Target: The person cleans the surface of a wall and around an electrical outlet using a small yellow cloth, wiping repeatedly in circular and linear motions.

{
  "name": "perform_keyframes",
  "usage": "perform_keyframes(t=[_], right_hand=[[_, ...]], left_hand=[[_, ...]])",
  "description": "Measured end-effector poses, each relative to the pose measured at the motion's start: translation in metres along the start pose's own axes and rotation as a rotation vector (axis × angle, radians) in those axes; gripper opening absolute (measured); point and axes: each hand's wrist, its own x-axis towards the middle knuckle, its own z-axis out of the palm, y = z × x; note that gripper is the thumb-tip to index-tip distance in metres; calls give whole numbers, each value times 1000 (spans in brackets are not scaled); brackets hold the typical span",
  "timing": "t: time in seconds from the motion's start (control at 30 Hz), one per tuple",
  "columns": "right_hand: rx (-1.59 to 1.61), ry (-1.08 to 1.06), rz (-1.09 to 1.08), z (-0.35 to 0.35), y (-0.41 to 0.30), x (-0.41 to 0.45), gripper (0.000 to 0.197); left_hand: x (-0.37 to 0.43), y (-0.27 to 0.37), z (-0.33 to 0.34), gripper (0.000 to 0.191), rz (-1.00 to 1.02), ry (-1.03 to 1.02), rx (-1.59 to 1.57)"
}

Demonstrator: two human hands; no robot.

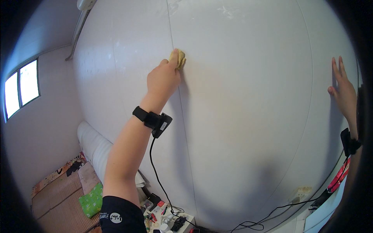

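Observation:
My left hand is raised against a white panelled wall. A folded yellow cloth or sponge is gripped in its fingers and pressed to the wall beside a vertical panel seam. On that wrist sits a black strapped device with a cable hanging down. At the far right, my right hand is spread with its fingers up, at or very near the wall, holding nothing. Its wrist wears a similar black device. Faint yellowish staining shows on the wall right of the cloth.
Low on the wall at right is a power socket with a plug in it. Black cables trail below. A cluttered small white table stands under my left arm. Further left are a bed mat, a green pillow and a window.

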Motion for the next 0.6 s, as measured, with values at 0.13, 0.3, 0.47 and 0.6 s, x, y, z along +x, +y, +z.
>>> perform_keyframes(t=[0.13, 0.3, 0.47, 0.6], right_hand=[[21, -29, 41, 0, -4, 3, 98], [-15, -34, 49, -8, -5, 0, 97], [-22, -77, 67, -11, -15, 6, 95], [-5, -37, 48, -5, 1, 3, 94]], left_hand=[[-11, 1, 5, 53, 37, 39, -26], [13, -1, 2, 49, 38, 103, 7], [70, -10, -21, 48, -18, 61, -9], [51, -4, -9, 46, 5, 118, -54]])
